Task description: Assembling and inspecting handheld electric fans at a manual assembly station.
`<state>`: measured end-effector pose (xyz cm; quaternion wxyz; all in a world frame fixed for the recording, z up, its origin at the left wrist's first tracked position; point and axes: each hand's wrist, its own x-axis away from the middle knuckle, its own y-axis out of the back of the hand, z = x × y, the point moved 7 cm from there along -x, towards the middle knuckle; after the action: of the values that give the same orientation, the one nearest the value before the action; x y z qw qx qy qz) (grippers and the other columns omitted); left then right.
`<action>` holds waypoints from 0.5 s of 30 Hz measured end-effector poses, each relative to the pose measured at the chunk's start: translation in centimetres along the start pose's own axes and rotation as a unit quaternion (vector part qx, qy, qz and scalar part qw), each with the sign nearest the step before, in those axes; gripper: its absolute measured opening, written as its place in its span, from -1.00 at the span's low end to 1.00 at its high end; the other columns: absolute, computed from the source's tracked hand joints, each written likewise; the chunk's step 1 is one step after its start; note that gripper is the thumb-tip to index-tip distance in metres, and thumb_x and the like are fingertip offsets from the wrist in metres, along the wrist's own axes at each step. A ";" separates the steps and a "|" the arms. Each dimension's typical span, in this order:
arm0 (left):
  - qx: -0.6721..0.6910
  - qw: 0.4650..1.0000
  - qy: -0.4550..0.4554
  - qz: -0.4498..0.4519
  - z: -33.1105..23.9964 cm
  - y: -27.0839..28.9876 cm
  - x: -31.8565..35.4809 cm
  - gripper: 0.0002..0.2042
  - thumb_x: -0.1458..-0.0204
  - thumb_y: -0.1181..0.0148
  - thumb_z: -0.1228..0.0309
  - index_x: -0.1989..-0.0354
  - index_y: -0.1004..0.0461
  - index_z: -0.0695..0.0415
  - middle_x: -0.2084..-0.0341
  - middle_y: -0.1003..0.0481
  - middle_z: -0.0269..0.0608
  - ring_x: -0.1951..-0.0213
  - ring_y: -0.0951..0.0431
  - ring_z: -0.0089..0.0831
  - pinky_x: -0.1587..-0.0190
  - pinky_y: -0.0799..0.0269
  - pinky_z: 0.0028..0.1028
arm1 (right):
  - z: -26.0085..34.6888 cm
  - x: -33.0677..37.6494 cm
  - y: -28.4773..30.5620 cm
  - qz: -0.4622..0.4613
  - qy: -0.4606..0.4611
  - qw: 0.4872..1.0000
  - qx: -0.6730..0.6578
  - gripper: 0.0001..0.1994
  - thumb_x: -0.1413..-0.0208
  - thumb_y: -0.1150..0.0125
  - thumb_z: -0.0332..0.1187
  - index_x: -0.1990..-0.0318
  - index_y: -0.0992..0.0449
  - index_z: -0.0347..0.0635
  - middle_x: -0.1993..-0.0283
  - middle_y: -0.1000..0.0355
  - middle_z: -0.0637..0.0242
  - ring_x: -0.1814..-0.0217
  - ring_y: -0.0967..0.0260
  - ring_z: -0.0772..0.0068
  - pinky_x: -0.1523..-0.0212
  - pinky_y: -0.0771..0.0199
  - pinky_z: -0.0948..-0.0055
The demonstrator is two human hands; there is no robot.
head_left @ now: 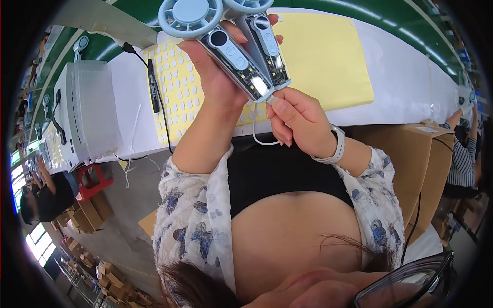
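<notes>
My left hand (215, 77) is raised and grips two light blue hand-held fans side by side by their handles, one fan (231, 51) on the left and the other fan (267, 41) to its right. Their round heads point away from me. Small lights glow near the handles' lower ends. My right hand (298, 120), with a white wristband (336, 146), pinches the end of a thin white cable (255, 136) at the base of the left fan's handle. The cable loops down below both hands.
A white table (405, 77) carries a yellow sheet dotted with white round stickers (174, 87), a plain yellow sheet (323, 56), a black pen-like tool on a cord (153, 87) and a white box (87, 113). A cardboard box (416, 159) stands right, a red stool (92, 179) left. Other people sit at both sides.
</notes>
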<state>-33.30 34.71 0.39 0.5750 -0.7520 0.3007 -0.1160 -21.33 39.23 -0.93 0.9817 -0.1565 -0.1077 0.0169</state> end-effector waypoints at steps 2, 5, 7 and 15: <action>-0.002 1.000 -0.011 0.005 -0.1 0.0 0.1 -0.31 0.03 0.16 -0.37 0.51 -0.42 0.16 0.11 -0.45 0.25 0.17 -0.56 -0.07 0.22 -0.58 -0.19 | 0.2 0.2 -0.1 0.006 -0.004 1.000 -0.005 -0.75 -0.33 0.20 -0.28 0.30 -0.30 -0.28 0.72 -0.14 0.41 0.75 -0.04 0.63 0.64 -0.21 0.61; -0.009 0.999 -0.035 0.017 -0.4 -0.1 0.2 -0.30 0.04 0.16 -0.37 0.53 -0.41 0.15 0.14 -0.46 0.29 0.23 -0.59 -0.05 0.27 -0.59 -0.20 | 0.1 0.3 -0.2 0.013 -0.009 1.000 -0.008 -0.74 -0.34 0.21 -0.28 0.31 -0.29 -0.28 0.72 -0.13 0.41 0.76 -0.03 0.63 0.65 -0.21 0.60; 0.012 0.999 -0.013 0.039 -0.5 -0.6 0.0 -0.30 0.04 0.14 -0.37 0.53 -0.41 0.16 0.18 -0.48 0.27 0.21 -0.58 -0.06 0.27 -0.59 -0.19 | 0.1 0.2 -0.2 0.020 -0.014 1.000 -0.008 -0.73 -0.34 0.21 -0.27 0.31 -0.29 -0.28 0.73 -0.12 0.41 0.76 -0.03 0.62 0.65 -0.21 0.60; -0.105 0.989 -0.058 0.086 -1.3 0.8 -0.7 -0.33 0.07 0.09 -0.37 0.46 -0.41 0.14 0.01 -0.37 0.18 -0.06 -0.42 -0.04 0.08 -0.51 -0.12 | 0.3 0.2 -0.8 -0.002 0.003 0.999 -0.052 -0.72 -0.34 0.23 -0.24 0.31 -0.27 -0.28 0.73 -0.12 0.40 0.77 -0.04 0.60 0.65 -0.23 0.58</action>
<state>-34.83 33.98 0.18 0.5171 -0.7851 0.3408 0.0103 -21.20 38.56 -0.39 0.9725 -0.2072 -0.1061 0.0089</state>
